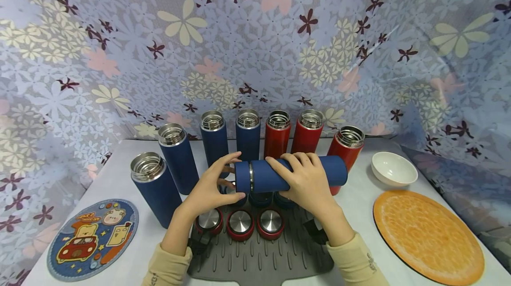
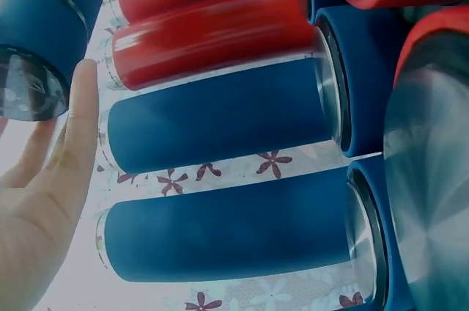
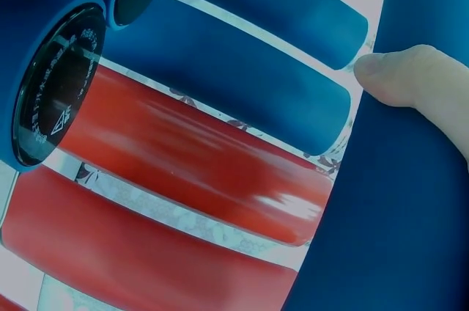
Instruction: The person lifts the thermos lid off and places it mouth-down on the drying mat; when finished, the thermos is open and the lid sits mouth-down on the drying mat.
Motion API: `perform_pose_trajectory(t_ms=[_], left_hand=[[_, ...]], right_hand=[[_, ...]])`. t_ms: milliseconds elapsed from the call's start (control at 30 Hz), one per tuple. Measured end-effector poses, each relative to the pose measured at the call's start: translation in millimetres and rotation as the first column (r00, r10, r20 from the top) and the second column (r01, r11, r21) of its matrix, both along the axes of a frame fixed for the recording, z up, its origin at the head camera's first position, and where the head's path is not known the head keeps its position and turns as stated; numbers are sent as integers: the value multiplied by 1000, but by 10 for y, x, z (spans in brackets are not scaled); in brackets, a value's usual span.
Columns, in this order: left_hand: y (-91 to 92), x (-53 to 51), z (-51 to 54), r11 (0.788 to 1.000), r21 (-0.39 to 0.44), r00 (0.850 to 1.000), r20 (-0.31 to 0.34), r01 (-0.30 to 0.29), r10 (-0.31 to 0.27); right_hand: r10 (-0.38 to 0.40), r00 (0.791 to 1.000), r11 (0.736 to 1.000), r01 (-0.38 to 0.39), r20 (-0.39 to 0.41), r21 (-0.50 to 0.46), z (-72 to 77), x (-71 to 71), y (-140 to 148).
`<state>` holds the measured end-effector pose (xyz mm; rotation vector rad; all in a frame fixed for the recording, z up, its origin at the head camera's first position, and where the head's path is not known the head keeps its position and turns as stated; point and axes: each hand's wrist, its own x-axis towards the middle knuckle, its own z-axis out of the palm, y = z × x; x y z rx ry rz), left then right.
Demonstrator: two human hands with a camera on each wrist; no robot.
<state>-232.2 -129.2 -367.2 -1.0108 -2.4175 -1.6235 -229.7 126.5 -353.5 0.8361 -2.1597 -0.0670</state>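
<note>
A blue thermos bottle (image 1: 295,174) lies sideways in the air above the ridged grey mat, its blue lid (image 1: 242,177) on the left end. My right hand (image 1: 309,182) grips the bottle's body from above. My left hand (image 1: 205,190) holds the lid, thumb low and index finger high at its rim; other fingertips show beyond the lid's end. In the left wrist view, the lid's metal top (image 2: 29,85) faces that hand. The right thumb (image 3: 407,76) lies along the blue body in the right wrist view. The right hand's remaining fingers are hidden there.
Several lidless blue bottles (image 1: 177,159) and red bottles (image 1: 278,135) stand in an arc behind. Red-rimmed lids (image 1: 240,224) and blue lids (image 1: 261,199) sit on the grey mat (image 1: 259,261). A patterned round mat (image 1: 93,239) lies left; a white bowl (image 1: 394,169) and orange round mat (image 1: 429,237) lie right.
</note>
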Motion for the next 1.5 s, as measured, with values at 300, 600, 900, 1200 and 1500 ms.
perform_pose_trajectory(t_ms=[300,600,900,1200,1500], left_hand=[[3,-6,-2,999,-30,991,129,-13,17],[18,-6,-26,997,38,997,-58,61,-59],[1,14,10,999,-44,992,120,-20,26],[16,-1,-18,999,-2,999,42,33,-33],[-18,17,12,999,-31,994,109,-30,33]], right_hand=[[15,1000,1000,-15,-11,-16,-24,-3,-6],[13,1000,1000,-13,-11,-10,-24,-1,2],[19,1000,1000,-19,-5,-14,-15,13,-20],[5,1000,1000,-5,4,-10,-19,0,-6],[6,1000,1000,-6,4,-18,-13,4,-8]])
